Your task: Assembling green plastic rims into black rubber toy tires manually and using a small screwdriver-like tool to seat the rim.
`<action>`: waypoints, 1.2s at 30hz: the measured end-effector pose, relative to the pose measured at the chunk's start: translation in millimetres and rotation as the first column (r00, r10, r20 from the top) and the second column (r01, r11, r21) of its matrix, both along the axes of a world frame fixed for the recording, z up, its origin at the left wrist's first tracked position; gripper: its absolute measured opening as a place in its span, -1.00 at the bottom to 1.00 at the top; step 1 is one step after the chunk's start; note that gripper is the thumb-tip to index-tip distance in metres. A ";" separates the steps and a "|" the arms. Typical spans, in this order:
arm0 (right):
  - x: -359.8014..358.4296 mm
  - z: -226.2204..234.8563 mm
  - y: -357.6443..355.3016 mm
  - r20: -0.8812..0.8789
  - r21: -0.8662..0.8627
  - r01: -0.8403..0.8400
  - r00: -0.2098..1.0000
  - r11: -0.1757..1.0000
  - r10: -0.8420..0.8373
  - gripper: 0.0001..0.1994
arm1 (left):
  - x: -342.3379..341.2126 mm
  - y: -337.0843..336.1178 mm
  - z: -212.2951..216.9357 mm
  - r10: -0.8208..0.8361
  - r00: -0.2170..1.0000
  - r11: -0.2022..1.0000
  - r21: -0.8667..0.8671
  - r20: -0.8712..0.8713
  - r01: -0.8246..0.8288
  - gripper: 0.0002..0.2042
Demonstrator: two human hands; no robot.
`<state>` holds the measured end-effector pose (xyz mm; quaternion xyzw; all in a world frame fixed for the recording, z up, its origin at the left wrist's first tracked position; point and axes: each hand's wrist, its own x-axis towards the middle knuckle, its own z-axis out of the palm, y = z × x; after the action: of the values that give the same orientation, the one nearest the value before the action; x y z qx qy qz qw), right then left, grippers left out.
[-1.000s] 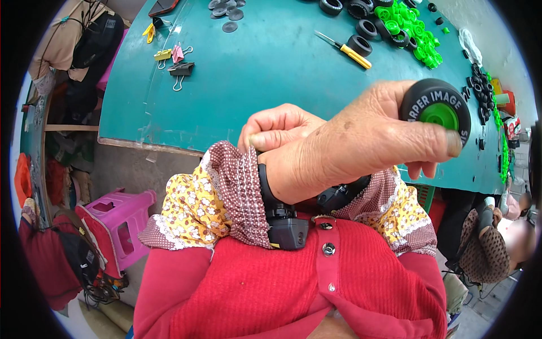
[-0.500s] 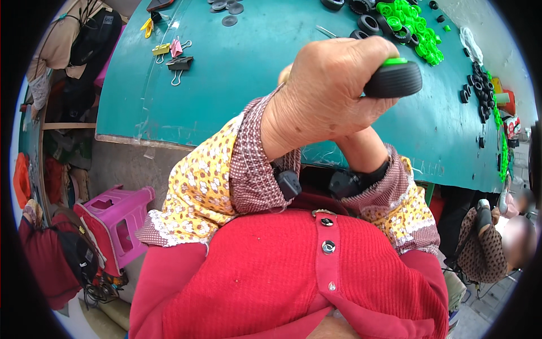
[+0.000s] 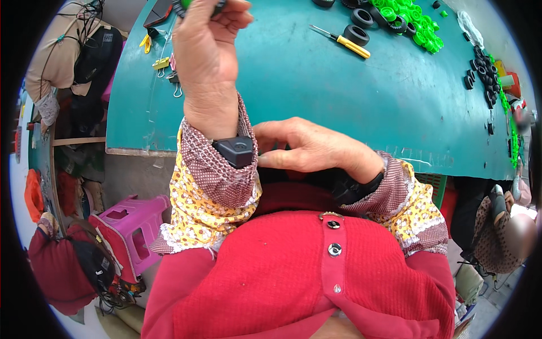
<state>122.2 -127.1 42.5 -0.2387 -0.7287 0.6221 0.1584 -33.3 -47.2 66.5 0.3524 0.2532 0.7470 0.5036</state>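
My left hand is raised over the far left part of the green table, closed on a small wheel with a black tyre and a bright green hub. The wheel is partly cut off by the upper edge and partly covered by my fingers. At the near table edge, my right hand is held low beside my left cuff, palm inward. Its fingers are loosely bent and apart, with their tips partly behind the sleeve; no object shows in it. A screwdriver with a yellow handle lies beyond, next to a loose black tyre.
Green hubs and black tyres are heaped at the far right of the table. More small black parts line its right edge. Binder clips lie at the left. A pink stool stands on the floor; another person sits at right.
My left hand has swung from the right to the far left, carrying the wheel. My right hand, mostly hidden behind it before, now shows at the table edge. The screwdriver is fully uncovered.
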 end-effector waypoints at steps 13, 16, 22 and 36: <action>-47.4 -18.8 -25.0 -0.028 0.368 0.012 1.000 0.930 -0.002 -0.83 | -56.0 13.2 -2.1 -0.271 0.776 0.960 0.105 0.569 0.258 -0.70; -48.8 -21.5 -26.8 0.068 0.493 -0.072 0.997 0.867 0.044 -0.84 | -53.6 14.9 -5.3 -0.202 0.794 0.977 0.066 0.574 0.201 -0.71; -21.8 7.1 8.4 0.237 0.396 -0.226 0.962 0.890 0.139 -0.77 | -43.2 24.5 -6.0 -0.086 0.923 0.996 0.014 0.376 0.087 -0.75; 98.0 25.7 114.7 -0.764 -0.436 0.438 0.283 0.786 -0.581 -0.78 | 79.4 4.1 -25.8 -0.461 0.811 0.883 -0.279 -0.360 0.378 -0.75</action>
<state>220.2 -12.4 68.2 -0.1189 -0.3809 0.6181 0.6773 46.1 -43.1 40.7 0.4998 0.3418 0.4958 0.6225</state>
